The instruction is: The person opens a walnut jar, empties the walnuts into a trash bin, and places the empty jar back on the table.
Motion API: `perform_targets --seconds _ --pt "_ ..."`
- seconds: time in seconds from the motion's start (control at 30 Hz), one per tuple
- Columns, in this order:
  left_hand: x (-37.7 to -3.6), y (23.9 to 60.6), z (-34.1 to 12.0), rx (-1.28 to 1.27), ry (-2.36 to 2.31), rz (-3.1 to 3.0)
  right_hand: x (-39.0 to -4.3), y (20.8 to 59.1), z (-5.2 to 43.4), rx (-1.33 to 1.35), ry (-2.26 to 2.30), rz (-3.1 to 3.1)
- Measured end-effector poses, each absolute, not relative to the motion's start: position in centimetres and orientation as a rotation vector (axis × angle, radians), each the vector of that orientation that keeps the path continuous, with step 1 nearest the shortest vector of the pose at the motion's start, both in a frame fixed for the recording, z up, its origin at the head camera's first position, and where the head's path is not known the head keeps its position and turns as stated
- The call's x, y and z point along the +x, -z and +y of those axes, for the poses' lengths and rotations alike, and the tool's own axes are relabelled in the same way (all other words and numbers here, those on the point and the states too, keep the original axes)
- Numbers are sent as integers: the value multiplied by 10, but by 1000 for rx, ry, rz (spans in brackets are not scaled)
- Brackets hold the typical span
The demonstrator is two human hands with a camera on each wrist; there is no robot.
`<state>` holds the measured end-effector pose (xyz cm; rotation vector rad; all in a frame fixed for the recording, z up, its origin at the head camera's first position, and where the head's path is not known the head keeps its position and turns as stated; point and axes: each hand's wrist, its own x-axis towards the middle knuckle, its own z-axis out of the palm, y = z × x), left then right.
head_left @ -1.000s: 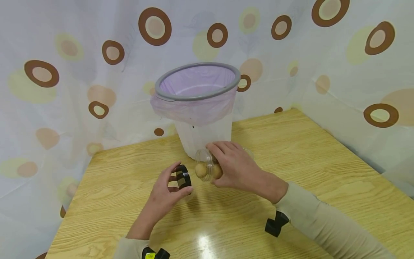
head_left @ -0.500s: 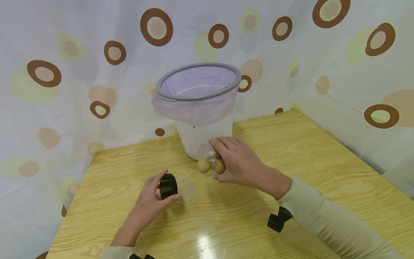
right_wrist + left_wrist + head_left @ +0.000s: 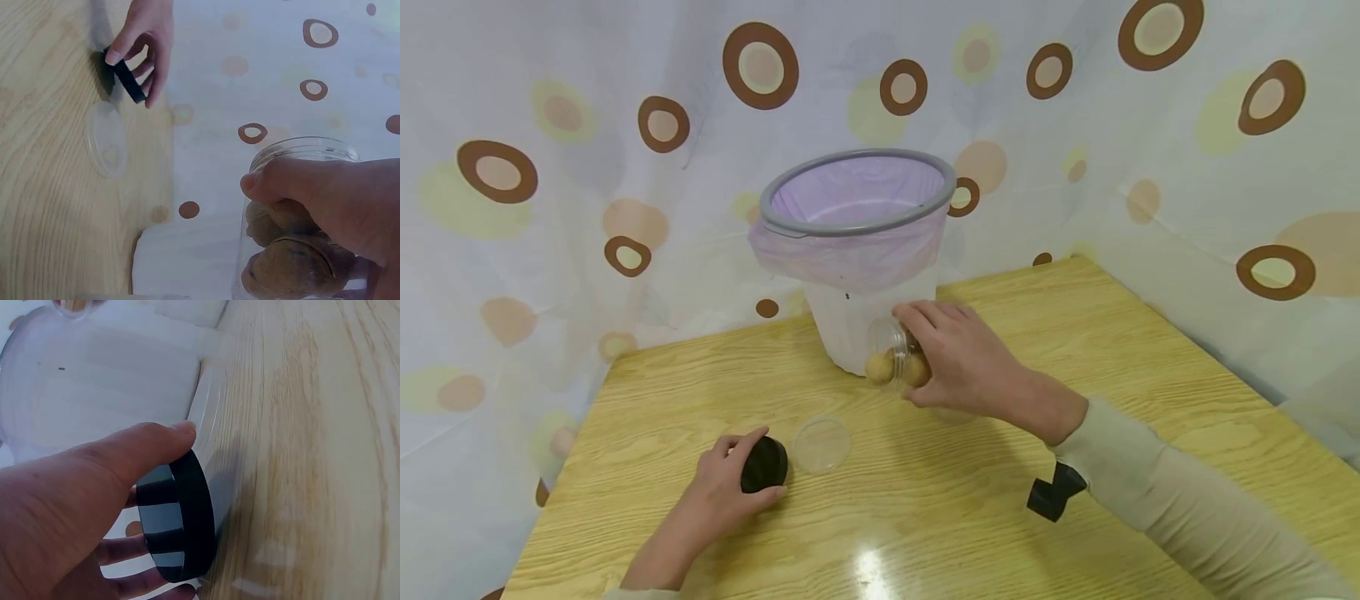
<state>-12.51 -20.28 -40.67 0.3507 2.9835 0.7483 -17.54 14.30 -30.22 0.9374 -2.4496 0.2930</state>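
Note:
My left hand (image 3: 717, 485) pinches a round black lid (image 3: 765, 465) between thumb and fingers, low over the table; I cannot tell if the lid touches the wood. Just right of it, a clear round disc (image 3: 822, 445) lies flat on the tabletop, also seen in the right wrist view. My right hand (image 3: 964, 360) grips a clear jar (image 3: 305, 145) tilted on its side in the head view, its uncovered mouth facing left. Several brown walnuts (image 3: 290, 267) sit inside, one near the mouth. The palm hides the jar's far end.
Behind the jar stands a white bin (image 3: 850, 321) with a grey rim (image 3: 859, 229) and a purple liner bag. Patterned cloth (image 3: 700, 208) hangs behind and to the right of the wooden table (image 3: 940, 500).
My left hand has moved left and toward me with the black lid. The clear disc has come to lie on the table. My right hand has shifted slightly up and right with the jar.

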Motion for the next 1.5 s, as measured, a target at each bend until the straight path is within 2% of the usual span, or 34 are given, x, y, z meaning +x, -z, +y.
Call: perform_targets --seconds 0.4,0.87,1.17,1.5 --pt "-120 407 -209 340 -502 2974 -184 286 148 942 -261 -2420" --pt "-130 396 -205 339 -502 2963 -190 265 152 940 -234 -2458" --pt "-153 367 -188 502 -616 3170 -195 248 156 955 -252 -2427" --pt "-182 307 -159 749 -844 3383 -201 230 157 993 -258 -2405"
